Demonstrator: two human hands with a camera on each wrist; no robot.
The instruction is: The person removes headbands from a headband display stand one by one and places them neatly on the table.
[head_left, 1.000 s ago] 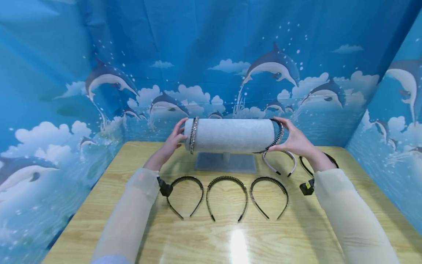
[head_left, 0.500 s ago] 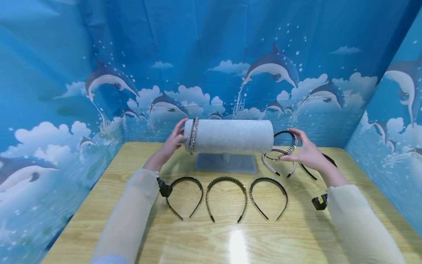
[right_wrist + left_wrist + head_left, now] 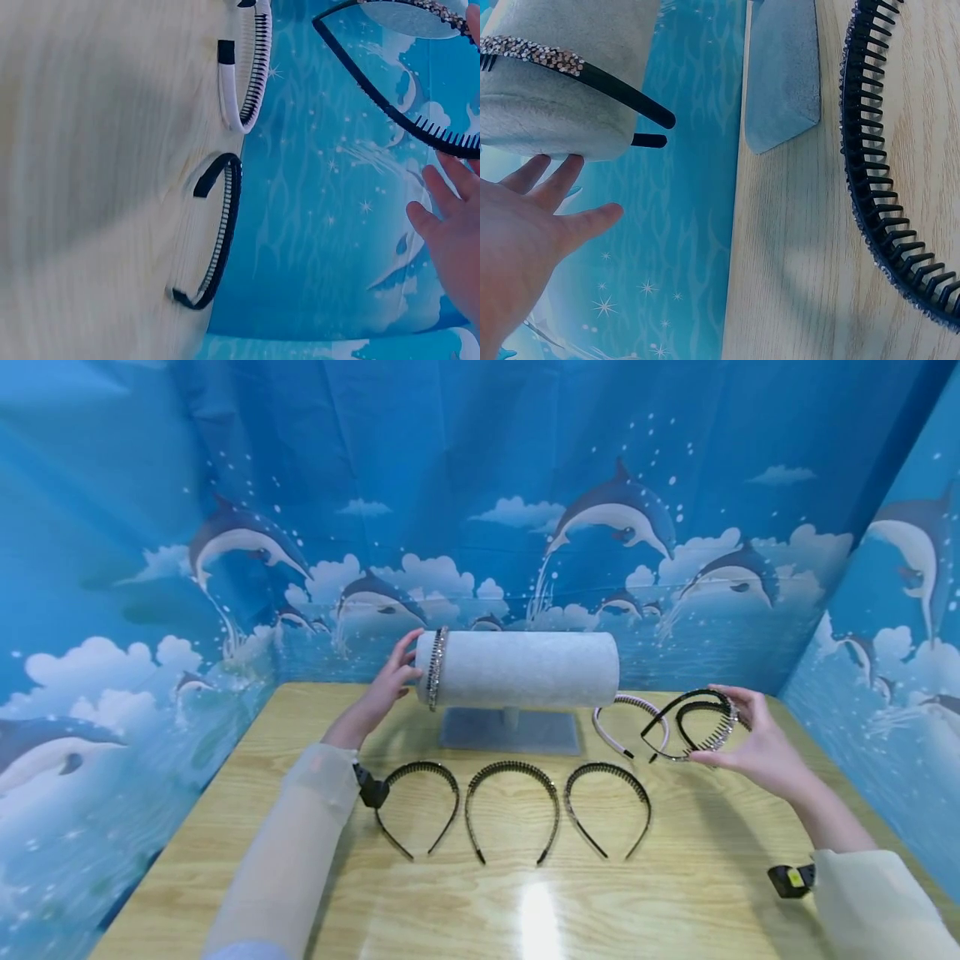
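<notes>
My right hand (image 3: 765, 743) grips a rhinestone headband (image 3: 726, 731) by its toothed curve, thumb below and fingers above. Its dark, tapering ends point left over the back right of the table. In the right wrist view the raised headband (image 3: 361, 77) shows a row of comb teeth near the fingertips. My left hand (image 3: 381, 695) touches the left end of a pale grey padded roll (image 3: 532, 668) with spread fingertips. Near that end, a glittery headband (image 3: 437, 668) fits around the roll. In the left wrist view, its two black ends stick out past the padding.
The roll's flat grey base (image 3: 480, 735) stands on the wooden table (image 3: 450, 902). Three dark toothed headbands lie in front, the middle one (image 3: 513, 766) below the stand. At back right lie a pale pink headband (image 3: 607, 737) and a black one (image 3: 230, 225). A dolphin-print backdrop (image 3: 465, 460) surrounds the table.
My right hand has drawn the headband off the roll's right end and carried it right and lower. My left hand stays at the left end.
</notes>
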